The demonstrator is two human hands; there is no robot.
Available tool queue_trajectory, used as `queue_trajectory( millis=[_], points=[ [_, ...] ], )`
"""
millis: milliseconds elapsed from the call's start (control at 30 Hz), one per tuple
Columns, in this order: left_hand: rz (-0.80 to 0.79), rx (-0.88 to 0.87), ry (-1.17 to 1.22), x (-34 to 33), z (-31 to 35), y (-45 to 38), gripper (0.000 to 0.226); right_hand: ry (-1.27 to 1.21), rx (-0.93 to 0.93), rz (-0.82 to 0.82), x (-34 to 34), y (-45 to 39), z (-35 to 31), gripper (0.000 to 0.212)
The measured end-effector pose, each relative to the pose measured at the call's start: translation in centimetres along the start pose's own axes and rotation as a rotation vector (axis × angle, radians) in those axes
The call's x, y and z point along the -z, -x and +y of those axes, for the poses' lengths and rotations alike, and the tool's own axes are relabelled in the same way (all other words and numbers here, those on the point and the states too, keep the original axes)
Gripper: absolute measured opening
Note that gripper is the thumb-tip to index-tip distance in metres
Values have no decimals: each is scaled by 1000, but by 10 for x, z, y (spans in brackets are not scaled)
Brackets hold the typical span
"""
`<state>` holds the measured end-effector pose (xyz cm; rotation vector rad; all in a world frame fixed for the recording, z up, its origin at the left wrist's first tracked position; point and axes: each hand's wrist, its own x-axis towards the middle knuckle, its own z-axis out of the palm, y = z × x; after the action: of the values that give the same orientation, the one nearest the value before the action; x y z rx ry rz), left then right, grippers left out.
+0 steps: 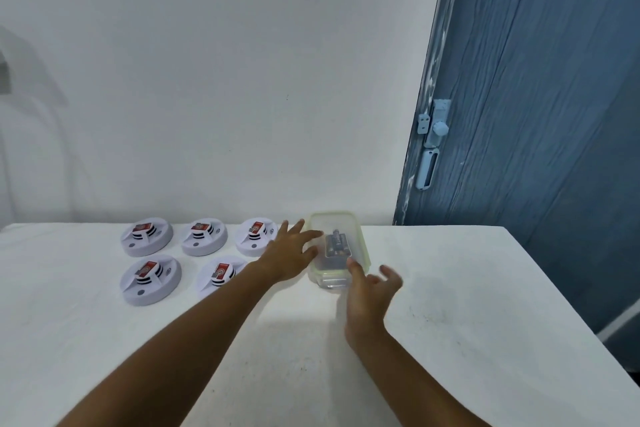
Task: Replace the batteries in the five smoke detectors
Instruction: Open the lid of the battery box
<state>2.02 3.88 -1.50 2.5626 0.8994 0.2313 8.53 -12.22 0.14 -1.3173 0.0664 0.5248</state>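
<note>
Several white round smoke detectors lie in two rows on the white table, each with a red battery on top; one is at back left, another at front left. A clear plastic box with a lid holds several dark batteries. My left hand reaches over to the box's left side, fingers spread and straight, touching its lid. My right hand is at the box's near right corner, fingers relaxed and blurred.
A white wall stands right behind the table. A blue door with a pale latch stands to the right, past the table's right edge.
</note>
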Motion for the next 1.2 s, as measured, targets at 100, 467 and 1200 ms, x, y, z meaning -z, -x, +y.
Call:
queue_trajectory(
  millis=[100,467,1200],
  points=[
    [65,-36,5,4,19,13,53,252,452,-63,-1,-15,-20,36],
    [17,-14,-127,-3,35,50,42,1490,611,-774,-47,-100,-56,44],
    [-168,39,-117,24,2,-2,43,-297,-602,-257,0,-35,-10,30]
  ],
)
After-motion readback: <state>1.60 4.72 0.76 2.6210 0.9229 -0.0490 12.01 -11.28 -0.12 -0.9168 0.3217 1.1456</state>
